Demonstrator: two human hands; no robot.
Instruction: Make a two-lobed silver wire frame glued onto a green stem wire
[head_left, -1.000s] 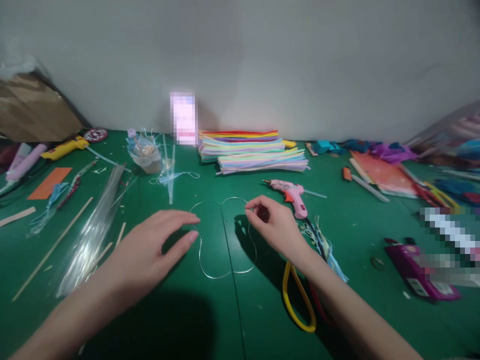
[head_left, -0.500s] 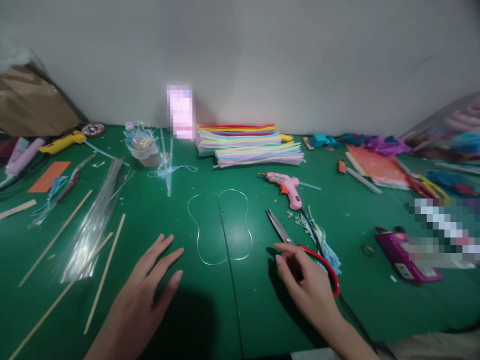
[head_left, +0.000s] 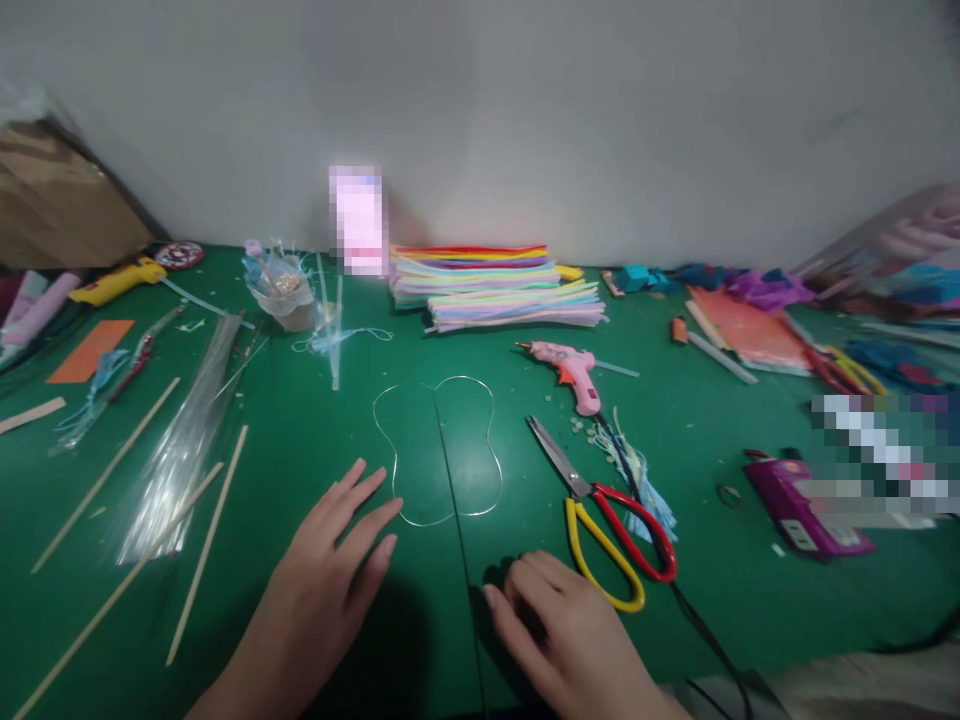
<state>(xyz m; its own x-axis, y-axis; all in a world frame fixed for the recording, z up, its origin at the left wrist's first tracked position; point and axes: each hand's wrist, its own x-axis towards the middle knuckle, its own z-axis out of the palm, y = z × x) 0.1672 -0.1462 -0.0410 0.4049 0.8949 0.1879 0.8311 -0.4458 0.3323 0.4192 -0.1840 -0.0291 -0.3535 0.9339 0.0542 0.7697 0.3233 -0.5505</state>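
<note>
My left hand (head_left: 322, 580) hovers low over the green table with its fingers spread, holding nothing. Its fingertips are at the lower left edge of a thin wire bent into a butterfly-like outline (head_left: 500, 470); whether they touch it I cannot tell. My right hand (head_left: 562, 625) is loosely curled at the table's front, with nothing visible in it. Just beyond it lie scissors (head_left: 577, 485) with one red and one yellow handle, blades slightly parted. Farther back a pink glue gun (head_left: 577, 375) rests on its side.
Bundled pastel pipe cleaners (head_left: 517, 305) lie by the wall, near a cup (head_left: 289, 305) of small items. Wooden sticks (head_left: 210, 540) and clear-wrapped wires (head_left: 172, 470) lie at left. A purple box (head_left: 802, 510) and orange sheet (head_left: 757, 330) are at right. A cord (head_left: 712, 630) runs frontward.
My right hand has moved left and toward me, away from the scissors, uncovering their yellow handle. My left hand has shifted right, closer to the wire outline.
</note>
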